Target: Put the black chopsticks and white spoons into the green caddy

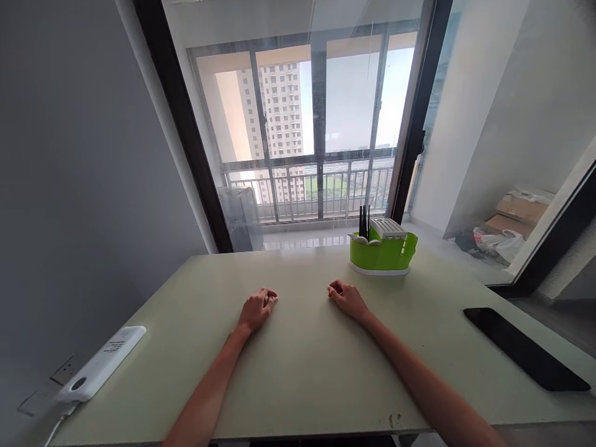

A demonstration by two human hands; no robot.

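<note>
Pale green, wide, smooth-topped table [298,372] is lying beneath the fingers and extending around them. Long, flat black slab [526,349] is resting on it, well to the right of the right-hand fingers. Bright green, rounded plastic caddy with a white base [379,254] is standing just beyond them, slightly right. White, elongated power strip [109,363] is lying left of the left-hand fingers, nearer the viewer. Bare left hand [257,309] and bare right hand [347,298] are resting on the tabletop, apart, fingers curling loosely inward; whether they are enclosing anything is unclear.
</note>
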